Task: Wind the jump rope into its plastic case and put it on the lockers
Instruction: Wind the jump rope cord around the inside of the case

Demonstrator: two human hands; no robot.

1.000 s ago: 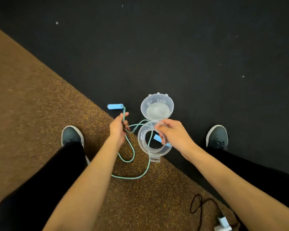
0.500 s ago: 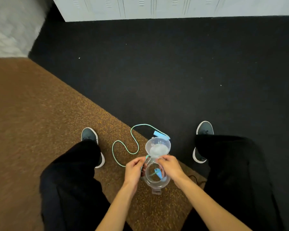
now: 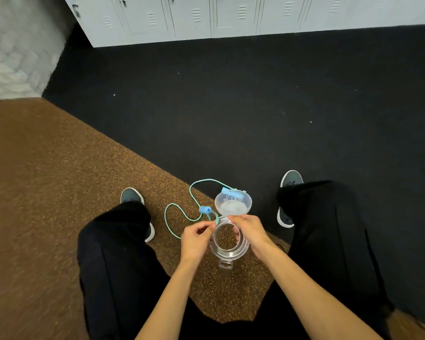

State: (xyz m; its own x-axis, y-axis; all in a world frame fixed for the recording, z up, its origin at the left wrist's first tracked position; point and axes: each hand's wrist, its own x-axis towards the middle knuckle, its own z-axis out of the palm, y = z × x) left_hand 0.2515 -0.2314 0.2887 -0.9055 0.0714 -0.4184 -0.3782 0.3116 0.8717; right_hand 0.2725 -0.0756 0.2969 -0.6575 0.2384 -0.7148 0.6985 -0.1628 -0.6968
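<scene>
1. Left hand (image 3: 196, 238) pinches the jump rope (image 3: 179, 212) at the rim of the open plastic case (image 3: 230, 244).
2. Right hand (image 3: 252, 233) grips that rim; case held above the floor (image 3: 59, 180).
3. No legible writing; lockers (image 3: 206, 18) well apart.

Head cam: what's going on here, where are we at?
A person stands holding a clear plastic case open, its lid flipped away from them. The right hand grips the case rim; the left hand pinches the teal jump rope at the rim. The case looks empty: most of the rope hangs in loops below, with a blue handle dangling just outside. The lockers are ahead across the dark floor.
</scene>
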